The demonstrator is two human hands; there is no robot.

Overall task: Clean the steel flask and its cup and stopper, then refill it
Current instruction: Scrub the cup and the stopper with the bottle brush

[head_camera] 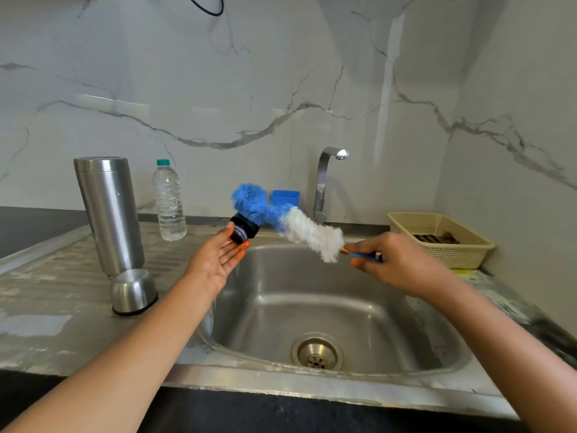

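While your left hand (218, 254) pinches the black stopper (245, 230) between thumb and fingertips over the sink (312, 301), your right hand (390, 260) grips the bottle brush (309, 232), its blue bristles bent against the stopper, and the steel flask (109, 214) stands on the drainboard (46, 276) just behind its mouth-down cup (134, 290).

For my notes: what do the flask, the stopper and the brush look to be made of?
The flask: brushed stainless steel, going by its grey metallic sheen with soft streaked reflections. The stopper: likely black plastic, dark and matte, with a paler ring, possibly a seal. The brush: soft blue and white bristles, probably synthetic; its blue handle looks plastic.
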